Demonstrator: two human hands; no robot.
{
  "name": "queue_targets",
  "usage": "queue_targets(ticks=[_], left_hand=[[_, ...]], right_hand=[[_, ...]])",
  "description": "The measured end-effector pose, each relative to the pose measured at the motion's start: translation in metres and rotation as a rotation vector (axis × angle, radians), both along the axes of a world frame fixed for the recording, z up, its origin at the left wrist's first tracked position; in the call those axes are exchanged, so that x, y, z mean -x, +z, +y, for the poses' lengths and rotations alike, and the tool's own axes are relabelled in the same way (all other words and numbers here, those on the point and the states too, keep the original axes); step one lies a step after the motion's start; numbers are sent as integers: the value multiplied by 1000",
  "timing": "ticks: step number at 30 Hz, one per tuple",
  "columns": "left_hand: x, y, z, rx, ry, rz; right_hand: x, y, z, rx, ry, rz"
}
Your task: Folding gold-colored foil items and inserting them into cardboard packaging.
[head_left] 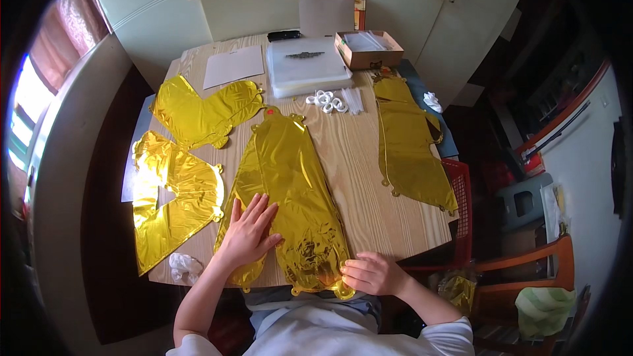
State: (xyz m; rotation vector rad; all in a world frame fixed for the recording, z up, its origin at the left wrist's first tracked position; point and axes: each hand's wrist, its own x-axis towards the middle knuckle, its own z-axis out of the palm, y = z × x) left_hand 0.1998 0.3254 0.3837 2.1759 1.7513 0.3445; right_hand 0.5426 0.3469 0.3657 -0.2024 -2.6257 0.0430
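A flat gold foil balloon (293, 178) lies lengthwise down the middle of the table, with small tabs along its edges and a red spot at its far tip. My left hand (249, 234) rests palm down on its left side, fingers stretched out. At its near right corner, my right hand (376, 274) has its fingers curled against the crinkled edge. The thumb of that hand is mostly hidden. More flat gold foil balloons lie about: one at the far left (198, 113), a shiny one at the near left (188, 188), and one on the right (412, 145).
Behind stand a translucent plastic box (308, 69) and a cardboard box (370, 59) holding clear packets. White ribbon rolls (324, 100) and thin clear straws (353, 101) lie before them. Crumpled white tissue (185, 269) sits near left. A wooden chair (527, 264) stands right.
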Motion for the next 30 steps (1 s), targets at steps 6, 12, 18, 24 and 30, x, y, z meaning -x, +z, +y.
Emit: queue_targets(ticks=[6, 12, 18, 24, 30], left_hand=[[0, -2, 1, -22, -19, 34], [-1, -4, 0, -63, -27, 67], [-1, -6, 0, -82, -26, 91], [-1, -9, 0, -96, -21, 84], [-2, -5, 0, -104, -14, 69]], right_hand=[[0, -1, 0, -13, -15, 15], [-3, -4, 3, -13, -19, -2], [-4, 22, 20, 372, 56, 17], [32, -3, 118, 395, -275, -136], [74, -5, 147, 340, -358, -335]])
